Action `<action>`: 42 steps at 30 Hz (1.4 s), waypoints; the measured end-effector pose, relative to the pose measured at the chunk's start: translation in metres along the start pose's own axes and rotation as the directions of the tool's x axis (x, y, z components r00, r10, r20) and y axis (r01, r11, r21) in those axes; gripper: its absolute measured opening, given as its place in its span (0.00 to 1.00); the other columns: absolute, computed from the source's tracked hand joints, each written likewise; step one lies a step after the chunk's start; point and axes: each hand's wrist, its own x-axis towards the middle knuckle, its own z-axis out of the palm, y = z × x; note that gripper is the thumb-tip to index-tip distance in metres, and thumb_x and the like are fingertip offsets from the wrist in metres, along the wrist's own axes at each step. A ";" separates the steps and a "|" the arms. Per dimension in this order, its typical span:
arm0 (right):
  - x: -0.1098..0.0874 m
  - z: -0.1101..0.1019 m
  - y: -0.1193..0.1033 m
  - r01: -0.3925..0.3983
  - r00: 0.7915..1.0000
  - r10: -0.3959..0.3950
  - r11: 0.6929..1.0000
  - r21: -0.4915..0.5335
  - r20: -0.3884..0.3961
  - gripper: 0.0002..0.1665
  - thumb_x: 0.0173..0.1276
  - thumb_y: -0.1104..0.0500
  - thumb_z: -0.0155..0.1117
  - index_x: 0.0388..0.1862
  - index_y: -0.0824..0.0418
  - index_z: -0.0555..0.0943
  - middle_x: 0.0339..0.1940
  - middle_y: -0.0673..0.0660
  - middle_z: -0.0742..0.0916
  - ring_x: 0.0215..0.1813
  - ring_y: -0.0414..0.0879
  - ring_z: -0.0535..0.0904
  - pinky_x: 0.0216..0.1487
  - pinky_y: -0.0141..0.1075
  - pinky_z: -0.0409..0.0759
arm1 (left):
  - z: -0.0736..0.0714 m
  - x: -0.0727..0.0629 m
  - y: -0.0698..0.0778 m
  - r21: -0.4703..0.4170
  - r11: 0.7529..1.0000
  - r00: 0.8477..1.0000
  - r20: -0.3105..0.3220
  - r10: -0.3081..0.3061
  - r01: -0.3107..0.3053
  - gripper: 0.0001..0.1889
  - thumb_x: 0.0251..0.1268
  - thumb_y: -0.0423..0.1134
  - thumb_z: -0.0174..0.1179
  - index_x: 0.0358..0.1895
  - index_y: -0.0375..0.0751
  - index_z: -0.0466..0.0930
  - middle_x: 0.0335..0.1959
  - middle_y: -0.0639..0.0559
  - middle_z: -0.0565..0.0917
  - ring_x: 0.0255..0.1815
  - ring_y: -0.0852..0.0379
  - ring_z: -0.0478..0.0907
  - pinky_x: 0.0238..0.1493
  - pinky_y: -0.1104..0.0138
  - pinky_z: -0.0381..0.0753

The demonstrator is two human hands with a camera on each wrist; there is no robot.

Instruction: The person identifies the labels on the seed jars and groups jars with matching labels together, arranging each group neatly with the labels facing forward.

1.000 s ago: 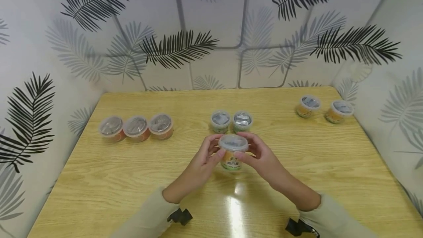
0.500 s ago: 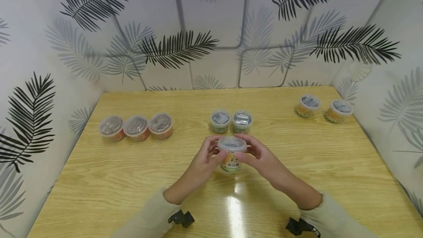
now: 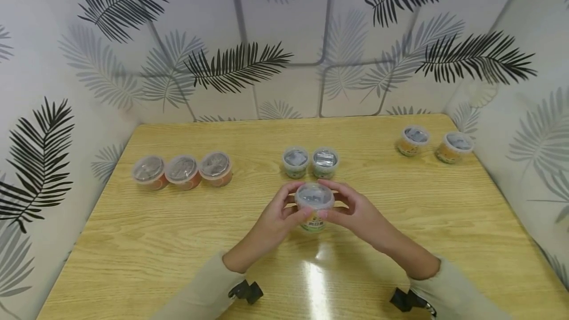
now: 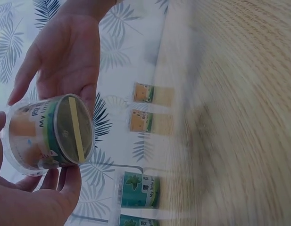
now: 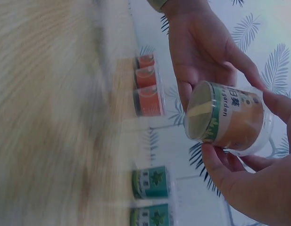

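Observation:
Both hands hold one clear plastic cup point(image 3: 314, 196) with a translucent lid and an orange-and-green label, above the middle of the table. My left hand point(image 3: 280, 214) grips its left side, thumb at the front below the lid. From the right, my right hand point(image 3: 355, 214) grips it the same way. In the left wrist view the cup's bottom point(image 4: 74, 129) shows a pale yellow strip across it, and the cup is clear of the wood. The right wrist view shows the label point(image 5: 235, 117) with printed characters. Two green-labelled cups point(image 3: 295, 162) stand just beyond the hands.
Three lidded cups point(image 3: 182, 172) with orange-red labels stand in a row at the left of the wooden table point(image 3: 155, 251). Two cups point(image 3: 413, 140) with orange-and-green labels are at the back right. A leaf-patterned backdrop point(image 3: 284, 28) rises behind the table.
The held cup tilts slightly, its lid now facing the head camera more, and shifts a little to the right. Both hands keep their hold; the other cups stay put.

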 end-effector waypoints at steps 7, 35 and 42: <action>-0.002 -0.014 0.003 0.125 0.992 -0.124 0.980 -0.158 0.015 0.36 0.62 0.57 0.66 0.68 0.55 0.64 0.59 0.54 0.69 0.60 0.49 0.66 0.58 0.36 0.71 | 0.006 0.008 0.001 0.029 0.999 1.000 0.003 0.028 -0.028 0.29 0.64 0.35 0.59 0.65 0.33 0.59 0.58 0.43 0.68 0.56 0.51 0.68 0.57 0.56 0.70; 0.001 -0.104 -0.052 0.203 0.977 -0.151 0.867 -0.455 0.150 0.38 0.61 0.59 0.67 0.68 0.62 0.63 0.60 0.54 0.70 0.61 0.47 0.66 0.59 0.38 0.70 | 0.039 0.071 0.038 0.202 0.977 0.997 0.038 0.063 -0.070 0.32 0.62 0.42 0.61 0.66 0.37 0.59 0.57 0.51 0.69 0.54 0.55 0.69 0.55 0.65 0.72; 0.008 -0.122 -0.066 0.165 0.986 -0.125 0.821 -0.547 0.109 0.41 0.60 0.59 0.68 0.69 0.65 0.62 0.63 0.58 0.69 0.61 0.52 0.67 0.56 0.43 0.73 | 0.041 0.098 0.054 0.267 0.960 0.993 0.097 0.060 -0.084 0.32 0.64 0.40 0.59 0.68 0.36 0.58 0.63 0.46 0.67 0.55 0.55 0.71 0.52 0.70 0.73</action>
